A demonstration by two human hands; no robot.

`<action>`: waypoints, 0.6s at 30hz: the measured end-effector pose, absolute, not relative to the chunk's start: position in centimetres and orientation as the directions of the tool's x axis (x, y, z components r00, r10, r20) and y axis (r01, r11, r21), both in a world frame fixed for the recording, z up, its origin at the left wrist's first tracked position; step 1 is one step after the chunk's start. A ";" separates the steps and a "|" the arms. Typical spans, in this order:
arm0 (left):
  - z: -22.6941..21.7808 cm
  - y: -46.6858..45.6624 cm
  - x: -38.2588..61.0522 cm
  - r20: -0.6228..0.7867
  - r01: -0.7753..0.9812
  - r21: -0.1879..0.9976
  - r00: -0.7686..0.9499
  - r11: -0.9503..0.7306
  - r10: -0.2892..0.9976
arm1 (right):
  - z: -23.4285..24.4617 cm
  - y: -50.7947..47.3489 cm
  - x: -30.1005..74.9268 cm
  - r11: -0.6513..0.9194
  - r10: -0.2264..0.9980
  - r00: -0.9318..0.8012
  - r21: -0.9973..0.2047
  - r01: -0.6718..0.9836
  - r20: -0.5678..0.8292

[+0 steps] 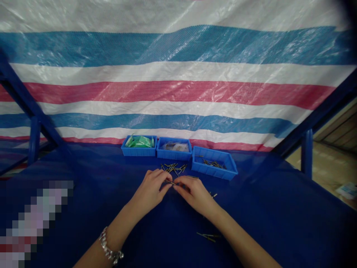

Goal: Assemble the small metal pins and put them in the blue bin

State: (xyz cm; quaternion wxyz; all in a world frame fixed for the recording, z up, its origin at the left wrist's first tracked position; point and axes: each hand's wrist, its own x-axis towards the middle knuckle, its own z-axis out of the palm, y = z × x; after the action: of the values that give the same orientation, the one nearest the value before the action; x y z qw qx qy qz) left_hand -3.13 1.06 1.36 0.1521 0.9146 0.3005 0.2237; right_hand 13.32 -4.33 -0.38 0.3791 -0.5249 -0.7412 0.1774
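Pinching one thin metal pin (170, 182), left hand (149, 191) and right hand (195, 195) hold it closed at the fingertips over dark blue cloth (264, 208), just below a loose pile of metal pins (172, 168).

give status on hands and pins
Left hand pinching thin metal pin, right hand closed in against it. Loose pins on blue cloth just ahead. Blue plastic tray of pins beyond, not touching.

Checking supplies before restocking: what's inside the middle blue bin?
The middle bin holds a clear plastic bag. The bag hides most of the bin's floor, and its contents are too blurred to tell.
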 end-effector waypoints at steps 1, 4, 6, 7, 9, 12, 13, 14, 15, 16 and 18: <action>1.3 1.1 -3.1 0.325 0.480 0.411 0.717 -0.775 0.617 | -0.4 -4.3 13.3 0.390 0.911 -0.163 -0.660 0.641 0.380; 1.3 1.1 -3.1 0.337 0.478 0.414 0.710 -0.775 0.618 | -0.3 -4.3 13.6 0.392 0.910 -0.156 -0.673 0.627 0.385; 1.2 1.2 -3.1 0.340 0.478 0.417 0.707 -0.773 0.620 | -0.1 -4.3 13.7 0.392 0.910 -0.152 -0.683 0.616 0.386; 1.2 1.2 -3.1 0.342 0.478 0.417 0.706 -0.773 0.620 | -0.1 -4.3 13.7 0.392 0.910 -0.149 -0.688 0.610 0.387; 1.2 1.2 -3.1 0.351 0.481 0.416 0.698 -0.772 0.624 | 0.0 -4.2 13.7 0.383 0.914 -0.136 -0.706 0.595 0.382; 1.3 1.2 -3.1 0.364 0.501 0.404 0.680 -0.766 0.637 | -0.2 -4.0 13.8 0.348 0.929 -0.103 -0.743 0.572 0.356; 1.3 1.2 -3.1 0.366 0.510 0.400 0.673 -0.762 0.642 | -0.2 -4.0 13.9 0.338 0.933 -0.096 -0.753 0.565 0.347; 1.3 1.2 -3.1 0.369 0.517 0.397 0.667 -0.759 0.647 | -0.3 -3.9 13.9 0.331 0.936 -0.092 -0.760 0.559 0.340; 1.3 1.2 -3.2 0.372 0.522 0.396 0.660 -0.755 0.652 | -0.3 -3.9 14.0 0.328 0.937 -0.089 -0.765 0.555 0.337; 1.3 1.2 -3.2 0.379 0.527 0.395 0.653 -0.753 0.655 | -0.3 -3.9 14.0 0.326 0.938 -0.088 -0.768 0.552 0.336; 1.2 1.2 -3.2 0.398 0.531 0.388 0.641 -0.753 0.657 | -0.3 -3.9 14.0 0.327 0.938 -0.085 -0.771 0.547 0.337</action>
State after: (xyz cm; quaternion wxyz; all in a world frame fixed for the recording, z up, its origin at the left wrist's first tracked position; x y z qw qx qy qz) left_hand -3.19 1.19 1.22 0.1184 0.8979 0.3308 0.2652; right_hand 14.04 -3.92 -0.27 0.4186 -0.5313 -0.6987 0.2331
